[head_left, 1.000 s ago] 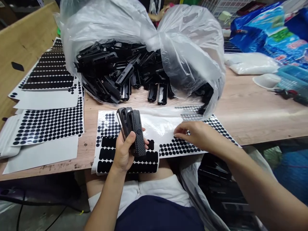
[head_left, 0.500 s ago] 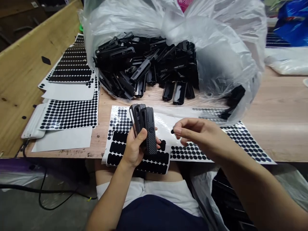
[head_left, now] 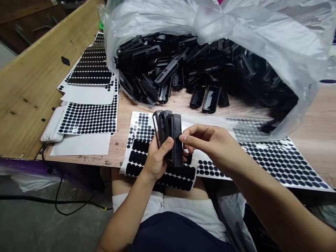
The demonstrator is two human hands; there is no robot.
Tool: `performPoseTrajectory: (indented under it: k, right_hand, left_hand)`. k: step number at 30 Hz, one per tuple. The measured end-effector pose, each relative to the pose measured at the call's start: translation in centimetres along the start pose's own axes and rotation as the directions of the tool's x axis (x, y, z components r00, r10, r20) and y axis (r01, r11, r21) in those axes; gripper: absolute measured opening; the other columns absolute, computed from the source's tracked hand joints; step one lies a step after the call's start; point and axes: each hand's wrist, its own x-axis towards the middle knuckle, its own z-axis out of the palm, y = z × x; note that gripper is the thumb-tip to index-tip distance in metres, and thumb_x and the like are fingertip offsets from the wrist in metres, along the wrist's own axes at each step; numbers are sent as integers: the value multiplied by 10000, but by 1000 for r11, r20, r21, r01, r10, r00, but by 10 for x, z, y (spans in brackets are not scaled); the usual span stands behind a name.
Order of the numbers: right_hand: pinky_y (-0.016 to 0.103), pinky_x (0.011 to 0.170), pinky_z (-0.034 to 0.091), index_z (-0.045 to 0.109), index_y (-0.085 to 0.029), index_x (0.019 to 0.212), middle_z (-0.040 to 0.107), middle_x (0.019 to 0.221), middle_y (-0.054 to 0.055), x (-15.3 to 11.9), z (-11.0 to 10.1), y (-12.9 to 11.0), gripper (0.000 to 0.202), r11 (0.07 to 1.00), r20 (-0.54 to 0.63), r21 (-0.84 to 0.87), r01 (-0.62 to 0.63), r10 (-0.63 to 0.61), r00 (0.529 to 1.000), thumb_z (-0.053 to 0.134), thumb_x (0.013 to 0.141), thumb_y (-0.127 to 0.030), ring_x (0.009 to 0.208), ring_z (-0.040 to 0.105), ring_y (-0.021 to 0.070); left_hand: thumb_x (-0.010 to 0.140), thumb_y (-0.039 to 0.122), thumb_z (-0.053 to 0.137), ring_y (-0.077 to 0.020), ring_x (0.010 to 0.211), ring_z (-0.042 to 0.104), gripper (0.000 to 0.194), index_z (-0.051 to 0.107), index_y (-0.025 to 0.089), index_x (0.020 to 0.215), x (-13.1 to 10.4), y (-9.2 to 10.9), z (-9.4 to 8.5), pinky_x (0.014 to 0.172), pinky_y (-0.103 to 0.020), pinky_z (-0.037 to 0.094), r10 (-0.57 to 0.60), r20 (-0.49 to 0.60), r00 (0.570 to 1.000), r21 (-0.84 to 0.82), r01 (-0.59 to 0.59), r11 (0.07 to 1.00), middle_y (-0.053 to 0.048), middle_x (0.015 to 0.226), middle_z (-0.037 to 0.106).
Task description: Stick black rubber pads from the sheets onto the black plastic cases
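Observation:
My left hand (head_left: pixel 155 159) is closed around a fanned stack of black carbon-textured plastic casings (head_left: pixel 177 154), held upright with the thumb on the front one. Thumb and forefinger of my right hand (head_left: pixel 210 140) are pinched together at the right edge of the front casing; the small round black sticker between them is mostly hidden by the fingertips. Under both hands lie white sheets of round black stickers (head_left: pixel 143 126). A sheet of joined black pads (head_left: pixel 136 157) hangs over the table edge below my left hand.
A big clear plastic bag (head_left: pixel 262 21) lies open behind, spilling many black casings (head_left: pixel 211 99). At left are stacked sticker sheets (head_left: pixel 88 119), a white power strip (head_left: pixel 54 127) with a cable, and a wooden side board (head_left: pixel 39 80). More dot stickers (head_left: pixel 278 161) extend right.
My right hand has moved left, bringing the small round sticker from beside the casings to the front casing. The left hand still holds the stack. The view has shifted slightly.

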Motion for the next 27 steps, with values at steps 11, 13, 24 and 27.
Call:
performPoseTrajectory:
  k: [11,13,24,27]
  right_hand:
    - [285,521,562,695,-200,717,668,613,8,-3,0,-5,403,989,-22,-142,35,-38,999,888,702,-554,552,660,169]
    - [291,514,568,689,-204,713,683,638,17,-5,1,-8,407,981,-28,-190,47,-53,998,877,711,-565,550,661,171]
    - [340,605,492,649,-246,912,731,881,64,-6,-25,22,249,721,-148,-678,142,-323,935,662,923,-495,730,665,224]
    - [366,609,479,731,-246,899,743,827,62,-18,-37,40,206,658,63,-733,175,-190,980,657,940,-433,666,652,228]
  left_hand:
    - [707,592,888,-255,753,776,649,554,180,1082,0,1,0,651,-339,639,3,28,1000,5,-3,1000,-25,809,727]
    - [700,597,891,-255,753,777,654,551,183,1076,0,1,0,654,-339,639,7,28,1000,13,-8,1000,-25,806,729]
    - [702,605,879,-218,699,763,636,601,150,1048,1,1,0,571,-287,611,14,11,1000,19,-14,1000,-87,961,751]
    - [722,610,859,-184,639,740,610,623,139,1029,1,2,-1,512,-249,570,6,14,1000,8,-6,1000,-106,994,759]
